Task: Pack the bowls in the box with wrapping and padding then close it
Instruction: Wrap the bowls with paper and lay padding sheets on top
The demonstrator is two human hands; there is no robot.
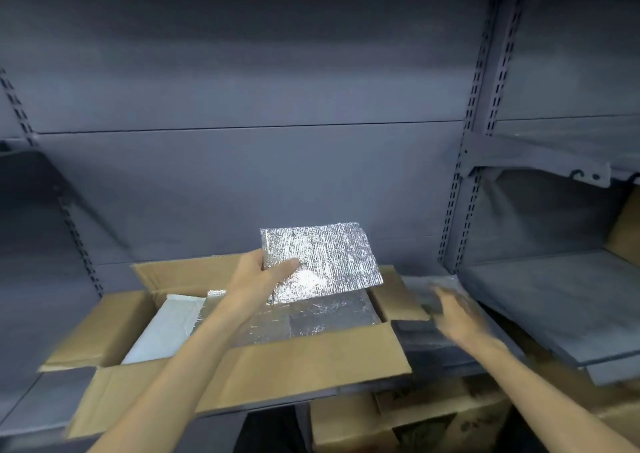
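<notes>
An open cardboard box (301, 366) sits on a grey shelf, all flaps spread outward. Inside lie more silver foil padding (329, 317) on the right and a white sheet (166, 328) on the left. My left hand (263, 276) holds a flat silver foil padding sheet (329, 258) above the box's far right part, thumb on top. My right hand (457, 314) hovers blurred just right of the box, fingers spread, near the right flap (394, 296). No bowls are visible.
The grey metal shelf (554, 300) continues to the right with slotted uprights (464, 189) between bays. More cardboard boxes (398, 421) stand on the level below. A brown carton edge (623, 230) shows at far right.
</notes>
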